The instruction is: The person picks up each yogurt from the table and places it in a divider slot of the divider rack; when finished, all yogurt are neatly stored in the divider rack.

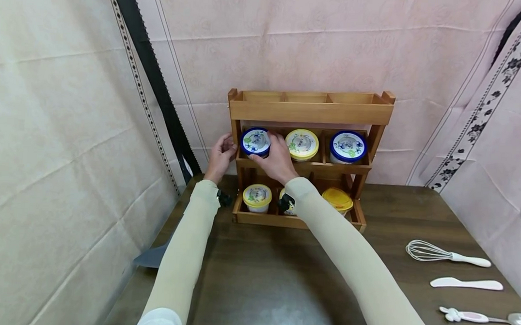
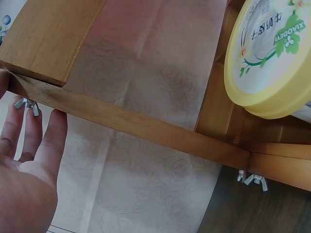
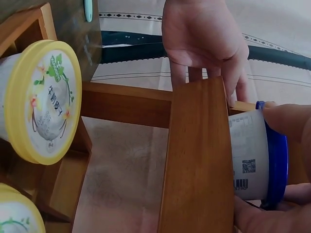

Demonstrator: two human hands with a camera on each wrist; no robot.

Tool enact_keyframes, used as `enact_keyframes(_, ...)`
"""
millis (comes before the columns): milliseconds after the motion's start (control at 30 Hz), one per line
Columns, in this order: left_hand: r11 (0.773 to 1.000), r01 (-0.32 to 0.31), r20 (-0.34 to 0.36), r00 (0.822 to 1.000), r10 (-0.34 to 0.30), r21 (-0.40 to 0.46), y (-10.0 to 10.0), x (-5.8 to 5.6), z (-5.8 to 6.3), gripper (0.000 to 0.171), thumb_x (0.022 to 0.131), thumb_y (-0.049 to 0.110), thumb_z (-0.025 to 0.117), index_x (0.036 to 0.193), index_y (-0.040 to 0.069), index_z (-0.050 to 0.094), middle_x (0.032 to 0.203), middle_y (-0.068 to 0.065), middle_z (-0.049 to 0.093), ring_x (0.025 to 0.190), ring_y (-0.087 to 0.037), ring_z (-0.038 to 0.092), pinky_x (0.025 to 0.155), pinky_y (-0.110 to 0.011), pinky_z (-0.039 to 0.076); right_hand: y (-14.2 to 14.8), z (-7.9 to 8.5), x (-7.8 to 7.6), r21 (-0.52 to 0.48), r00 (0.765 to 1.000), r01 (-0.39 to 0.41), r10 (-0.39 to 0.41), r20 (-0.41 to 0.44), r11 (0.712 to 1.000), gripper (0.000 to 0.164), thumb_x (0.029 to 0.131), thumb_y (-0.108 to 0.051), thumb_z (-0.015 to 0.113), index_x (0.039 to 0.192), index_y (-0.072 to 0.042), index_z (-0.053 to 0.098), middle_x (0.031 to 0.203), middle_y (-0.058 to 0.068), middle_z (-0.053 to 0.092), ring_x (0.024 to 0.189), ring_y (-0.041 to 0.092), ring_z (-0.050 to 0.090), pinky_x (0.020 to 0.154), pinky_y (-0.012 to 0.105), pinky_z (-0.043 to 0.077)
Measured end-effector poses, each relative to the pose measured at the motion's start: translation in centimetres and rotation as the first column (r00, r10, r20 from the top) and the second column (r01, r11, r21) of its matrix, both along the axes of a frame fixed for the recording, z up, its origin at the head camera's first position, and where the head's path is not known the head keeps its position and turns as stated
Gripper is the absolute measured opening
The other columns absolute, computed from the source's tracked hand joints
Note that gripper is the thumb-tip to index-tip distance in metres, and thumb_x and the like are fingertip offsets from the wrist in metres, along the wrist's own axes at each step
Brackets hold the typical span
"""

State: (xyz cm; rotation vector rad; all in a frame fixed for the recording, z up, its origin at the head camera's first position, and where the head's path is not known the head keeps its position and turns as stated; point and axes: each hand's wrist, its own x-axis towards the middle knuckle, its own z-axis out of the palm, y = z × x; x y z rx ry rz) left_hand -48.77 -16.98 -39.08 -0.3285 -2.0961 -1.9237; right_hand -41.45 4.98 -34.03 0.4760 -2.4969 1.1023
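Note:
A wooden rack (image 1: 310, 113) with tiers of compartments stands on the table. In the left compartment of its middle tier sits a blue-lidded tub (image 1: 255, 142). My right hand (image 1: 278, 159) grips this tub by its lid, thumb and fingers on opposite sides of the rim. The right wrist view shows the white body of the blue-lidded tub (image 3: 249, 155) behind the tier's front board. My left hand (image 1: 221, 153) holds the rack's left side, its fingertips against the side rail (image 2: 136, 124) beside a wing nut (image 2: 30, 105).
Beside the held tub are a yellow-lidded tub (image 1: 302, 145) and another blue-lidded tub (image 1: 348, 147). The bottom tier holds several yellow-lidded tubs, one at the left (image 1: 257, 197). A whisk (image 1: 431, 251), a white knife (image 1: 465, 283) and a spoon (image 1: 520, 322) lie at the right.

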Motion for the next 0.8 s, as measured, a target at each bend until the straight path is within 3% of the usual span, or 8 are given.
enact_keyframes(400, 1.0, -0.005, -0.03, 1.0, 0.004, -0.012, -0.2, -0.5, -0.1, 0.046, 0.108, 0.021, 0.062, 0.152, 0.027, 0.054, 0.128, -0.002, 0.056, 0.118, -0.022, 0.057, 0.11, -0.05, 0.053, 0.6, 0.4, 1.0, -0.034, 0.999, -0.005, 0.004, -0.044, 0.999, 0.089, 0.092, -0.047, 0.08, 0.16, -0.007, 0.04, 0.155, 0.015, 0.048, 0.141, 0.032, 0.048, 0.122, 0.049, 0.041)
enact_keyframes(667, 0.999, -0.033, -0.056, 0.998, 0.033, -0.004, 0.2, 0.0, 0.3, 0.046, 0.107, 0.016, 0.062, 0.152, 0.021, 0.056, 0.122, -0.001, 0.058, 0.111, -0.016, 0.057, 0.096, -0.037, 0.056, 1.7, 0.4, 3.9, -0.143, 0.997, -0.083, 0.083, -0.005, 0.986, 0.084, 0.098, -0.05, 0.072, 0.163, -0.011, 0.037, 0.161, 0.012, 0.045, 0.145, 0.03, 0.05, 0.114, 0.043, 0.051)
enact_keyframes(800, 0.999, -0.041, -0.065, 0.997, 0.039, -0.032, 0.4, 1.1, 0.6, 0.045, 0.11, 0.017, 0.056, 0.154, 0.018, 0.053, 0.136, -0.009, 0.059, 0.12, -0.02, 0.056, 0.103, -0.042, 0.054, 3.1, 0.1, 5.9, -0.18, 0.992, -0.128, 0.127, -0.016, 0.975, 0.077, 0.1, -0.051, 0.068, 0.161, -0.013, 0.041, 0.163, 0.01, 0.047, 0.148, 0.029, 0.049, 0.115, 0.048, 0.05)
